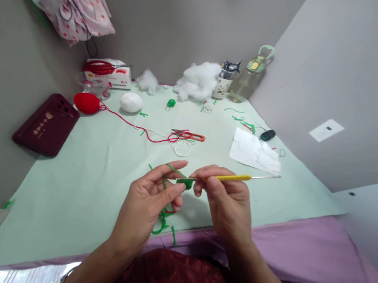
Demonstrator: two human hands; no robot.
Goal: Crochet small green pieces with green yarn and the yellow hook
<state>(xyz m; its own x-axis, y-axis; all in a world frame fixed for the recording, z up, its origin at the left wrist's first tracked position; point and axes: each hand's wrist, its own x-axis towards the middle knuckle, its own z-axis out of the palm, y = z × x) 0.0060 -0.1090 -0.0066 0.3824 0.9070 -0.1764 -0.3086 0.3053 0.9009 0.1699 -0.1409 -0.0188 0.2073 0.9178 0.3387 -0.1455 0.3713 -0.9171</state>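
My left hand (153, 196) pinches a small green crocheted piece (186, 183) between thumb and fingers, and green yarn (164, 183) runs over its fingers. In my right hand (227, 198) is a crochet hook with a yellow handle (234, 178), held like a pen. The hook's thin metal shaft points left and meets the green piece; whether its tip sits inside a stitch is too small to tell. Below my left hand, loose green yarn (160, 227) lies at the table's front, with a bit of red beside it.
Orange-handled snips (193, 136) lie ahead among red and white yarn. Farther back are a red ball (87, 103), a white ball (131, 102), stuffing (198, 81) and a bottle (247, 77). White paper (254, 152) lies right; a dark red phone (46, 126) leans left.
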